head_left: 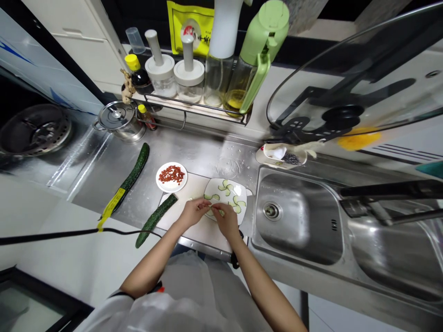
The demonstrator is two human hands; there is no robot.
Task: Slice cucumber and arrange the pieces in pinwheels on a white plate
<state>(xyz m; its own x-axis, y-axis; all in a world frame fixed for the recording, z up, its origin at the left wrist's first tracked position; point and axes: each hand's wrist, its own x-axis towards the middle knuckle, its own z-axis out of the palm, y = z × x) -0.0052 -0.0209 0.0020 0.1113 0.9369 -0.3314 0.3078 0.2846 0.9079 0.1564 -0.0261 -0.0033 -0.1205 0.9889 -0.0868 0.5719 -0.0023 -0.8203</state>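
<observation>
Over the near left part of a white plate point(242, 217), my left hand point(194, 212) and my right hand point(226, 220) meet with fingertips pinched. Between them is a small pale piece, seemingly a cucumber slice point(211, 206), mostly hidden by the fingers. Thin green-edged cucumber slices point(225, 186) lie on the plate in curved, pinwheel-like clusters. The plate rests on a pale cutting board point(194, 185). A cut length of cucumber point(155, 221) lies slantwise over the board's left edge. Behind it sits a small white dish point(162, 185) holding red dried berries point(172, 174).
A whole cucumber point(136, 168) with a yellow label lies left on the steel counter. A lidded pot point(121, 124) stands behind it. Jars and an oil jug point(265, 41) line the rack point(194, 107). The sink point(297, 216) is right; a black knife handle point(235, 259) shows by my right forearm.
</observation>
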